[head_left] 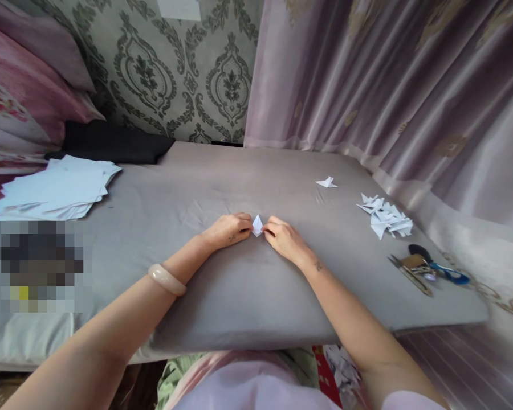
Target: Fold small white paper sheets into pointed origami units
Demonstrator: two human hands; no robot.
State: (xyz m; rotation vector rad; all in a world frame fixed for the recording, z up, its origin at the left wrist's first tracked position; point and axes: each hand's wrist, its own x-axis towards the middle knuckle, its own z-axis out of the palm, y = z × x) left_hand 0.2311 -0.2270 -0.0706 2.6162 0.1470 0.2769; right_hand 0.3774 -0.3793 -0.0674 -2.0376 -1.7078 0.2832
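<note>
A small white folded paper (pixel 257 225), kite-shaped with a pointed top, is between my two hands over the grey cloth-covered surface (pixel 239 182). My left hand (pixel 233 229) pinches its left corner. On the opposite side, my right hand (pixel 284 236) has thumb and fingertips closed on the right corner. The far fingers of both hands are curled and partly hidden. A single folded paper bird (pixel 327 182) lies apart, beyond my right hand.
Several folded paper birds (pixel 387 216) are heaped at the right. Nearer are scissors (pixel 410 275) and a blue-handled tool (pixel 451 273). A stack of white paper (pixel 55 188) lies at the left by a black cloth (pixel 115 142). A curtain (pixel 325 74) hangs behind.
</note>
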